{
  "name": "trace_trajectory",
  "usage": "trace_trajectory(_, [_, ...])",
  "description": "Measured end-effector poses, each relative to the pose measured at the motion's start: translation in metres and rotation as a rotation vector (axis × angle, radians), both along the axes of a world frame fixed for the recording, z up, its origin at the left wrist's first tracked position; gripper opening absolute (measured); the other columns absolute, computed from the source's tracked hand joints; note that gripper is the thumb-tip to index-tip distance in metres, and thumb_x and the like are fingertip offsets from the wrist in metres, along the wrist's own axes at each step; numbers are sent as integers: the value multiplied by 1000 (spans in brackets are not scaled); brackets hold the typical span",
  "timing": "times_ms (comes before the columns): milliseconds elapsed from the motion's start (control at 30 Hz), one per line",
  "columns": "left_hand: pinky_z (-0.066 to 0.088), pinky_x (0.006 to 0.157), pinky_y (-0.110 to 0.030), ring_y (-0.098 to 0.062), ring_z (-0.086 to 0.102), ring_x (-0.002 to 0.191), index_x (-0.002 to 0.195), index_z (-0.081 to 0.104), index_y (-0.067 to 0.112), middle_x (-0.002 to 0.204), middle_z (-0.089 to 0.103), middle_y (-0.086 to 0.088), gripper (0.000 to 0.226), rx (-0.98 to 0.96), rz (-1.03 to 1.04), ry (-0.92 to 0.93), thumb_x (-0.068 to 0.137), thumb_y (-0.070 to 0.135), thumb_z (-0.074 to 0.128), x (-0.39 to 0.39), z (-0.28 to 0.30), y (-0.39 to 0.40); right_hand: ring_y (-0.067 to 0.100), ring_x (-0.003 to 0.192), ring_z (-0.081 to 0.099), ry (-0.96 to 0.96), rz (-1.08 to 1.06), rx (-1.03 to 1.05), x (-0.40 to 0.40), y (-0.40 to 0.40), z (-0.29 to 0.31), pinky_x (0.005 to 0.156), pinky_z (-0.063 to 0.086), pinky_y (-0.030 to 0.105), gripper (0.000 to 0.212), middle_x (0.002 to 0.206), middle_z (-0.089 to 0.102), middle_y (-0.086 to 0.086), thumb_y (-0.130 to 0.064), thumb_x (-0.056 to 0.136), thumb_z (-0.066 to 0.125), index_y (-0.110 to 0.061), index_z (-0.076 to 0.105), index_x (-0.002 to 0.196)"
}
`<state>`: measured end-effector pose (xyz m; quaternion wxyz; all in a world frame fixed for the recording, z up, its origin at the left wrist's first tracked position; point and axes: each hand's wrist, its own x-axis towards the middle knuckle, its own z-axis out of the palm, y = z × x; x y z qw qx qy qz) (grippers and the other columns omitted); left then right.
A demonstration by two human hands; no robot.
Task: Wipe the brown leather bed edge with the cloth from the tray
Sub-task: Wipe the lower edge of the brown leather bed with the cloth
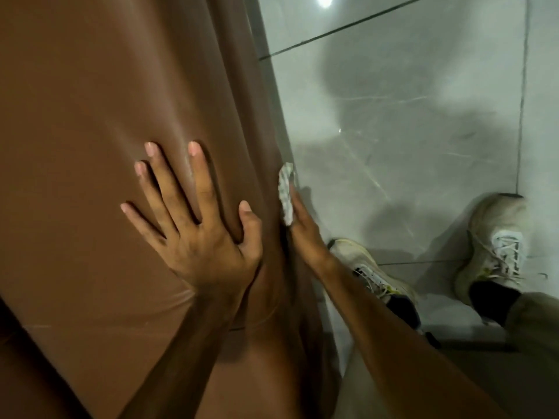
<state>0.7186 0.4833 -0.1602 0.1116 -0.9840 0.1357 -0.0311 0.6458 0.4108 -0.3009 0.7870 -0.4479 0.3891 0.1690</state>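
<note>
The brown leather bed edge (90, 101) fills the left half of the head view, its smooth top curving down to a vertical side at the right. My left hand (196, 219) lies flat on the top with fingers spread and the thumb hooked over the rounded corner. My right hand (305, 231) presses a small pale speckled cloth (286, 192) against the side face of the bed edge. Most of the cloth is hidden between my palm and the leather. The tray is out of view.
A glossy grey tiled floor (408, 116) lies to the right of the bed. My two feet in worn white sneakers, one (375, 273) close to the bed and the other (496, 246) further right, stand on it.
</note>
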Motion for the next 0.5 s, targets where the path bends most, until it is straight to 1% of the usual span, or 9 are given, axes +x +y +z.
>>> trace_trajectory(67, [24,135,-72,-40,25,170,177,21,23,180,30,-24,77,-1,-2,-19,107,53,39,1,1,1,-13,146,39,17,-73,134,-21,10,-15,121,33,8,55,170,29,-18,-38,119,29,-27,21,172])
trace_trajectory(100, [25,135,-72,-40,25,170,177,22,23,180,30,-23,77,2,-4,-23,107,53,39,1,1,0,-12,134,50,115,-72,173,-43,17,-10,105,43,-1,56,163,41,-13,-47,116,30,-23,31,167])
trace_trajectory(167, [25,134,-73,-39,24,171,177,21,24,181,29,-22,77,2,6,-7,107,53,38,1,4,-2,-19,101,58,294,-25,174,-94,26,21,78,50,-3,69,134,58,-14,-80,96,48,-31,51,145])
trace_trajectory(200, [25,134,-73,-39,24,171,177,20,25,181,28,-22,77,-4,13,4,108,53,38,1,5,-4,-22,96,59,341,-32,204,-115,31,42,79,51,-1,59,133,58,-16,-74,97,56,-37,52,143])
trace_trajectory(233, [25,134,-73,-40,23,171,177,19,25,181,27,-22,77,-8,13,10,108,53,38,2,6,-4,-25,105,61,351,14,187,-126,32,63,89,52,3,42,146,56,-15,-52,108,55,-43,48,148])
trace_trajectory(300, [25,134,-74,-40,23,171,177,19,25,181,28,-22,76,-4,12,13,109,53,37,1,4,-3,-9,143,52,301,-19,155,-124,34,83,121,45,23,53,167,42,-16,-16,116,42,-52,39,154])
trace_trajectory(400, [24,135,-72,-40,24,170,177,22,24,180,29,-24,76,-15,5,5,108,53,39,-1,4,0,9,159,38,141,-36,139,-66,24,62,133,29,40,48,170,43,-11,-34,115,42,-43,41,162])
trace_trajectory(467, [24,136,-71,-40,25,170,176,23,24,180,31,-24,76,-17,-3,-15,107,52,39,-1,0,-2,10,155,45,127,-70,188,-37,20,15,131,32,34,53,167,48,-10,-51,113,40,-36,42,164])
trace_trajectory(500, [24,136,-71,-40,27,170,176,24,23,179,32,-24,77,-22,3,-20,107,52,40,-1,-1,-2,10,150,51,177,-81,168,-34,20,-1,128,35,27,52,166,50,-7,-48,115,38,-33,42,164])
